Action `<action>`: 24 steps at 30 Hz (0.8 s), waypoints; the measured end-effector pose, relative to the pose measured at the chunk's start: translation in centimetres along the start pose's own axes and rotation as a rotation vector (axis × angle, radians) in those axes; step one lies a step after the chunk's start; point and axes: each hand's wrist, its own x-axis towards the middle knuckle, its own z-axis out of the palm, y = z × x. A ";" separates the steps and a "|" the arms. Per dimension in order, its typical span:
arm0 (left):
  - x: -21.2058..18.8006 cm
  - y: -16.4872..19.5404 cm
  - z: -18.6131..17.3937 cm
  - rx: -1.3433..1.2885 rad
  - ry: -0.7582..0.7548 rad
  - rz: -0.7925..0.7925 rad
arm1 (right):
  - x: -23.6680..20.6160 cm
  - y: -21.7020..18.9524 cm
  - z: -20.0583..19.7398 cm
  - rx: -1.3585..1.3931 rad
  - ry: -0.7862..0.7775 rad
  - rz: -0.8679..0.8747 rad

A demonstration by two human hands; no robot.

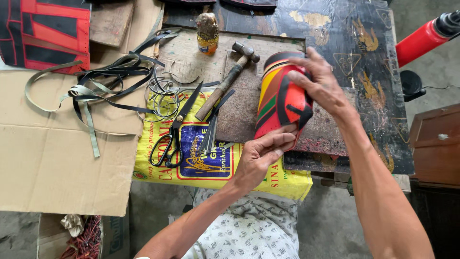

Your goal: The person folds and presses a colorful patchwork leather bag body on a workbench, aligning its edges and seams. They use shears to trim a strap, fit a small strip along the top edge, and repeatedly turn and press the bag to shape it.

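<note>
A rounded piece of red leather-like material with yellow, green and black stripes (280,98) stands on a dark worn board (239,115). My right hand (318,84) grips its top and right side. My left hand (261,156) pinches its lower edge from below. Black-handled scissors (173,132) lie to the left on a yellow and blue printed sack (201,165). A hammer with a wooden handle (227,81) lies diagonally beside the scissors.
A small glue jar (208,33) stands at the back. Black and grey strips (108,84) and wire rings (165,96) lie on cardboard (52,158) at left. More red and black panels (45,31) sit top left. A red cylinder (421,41) and a wooden box (438,144) are at right.
</note>
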 end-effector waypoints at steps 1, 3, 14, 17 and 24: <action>-0.4 0.2 0.0 0.269 0.048 0.067 | -0.1 -0.3 0.5 -0.029 -0.049 0.028; -2.1 0.5 -0.1 0.806 0.157 0.204 | -0.5 -0.9 0.9 -0.060 -0.091 0.056; -4.2 -4.9 0.5 1.377 0.199 0.239 | -2.0 -4.2 3.0 -0.257 -0.206 0.239; -3.7 -5.2 0.5 1.348 0.258 0.201 | -2.3 -4.8 3.3 -0.310 -0.248 0.170; -2.5 -5.3 0.4 1.389 0.335 0.486 | -3.6 -5.3 3.6 -0.323 -0.193 0.223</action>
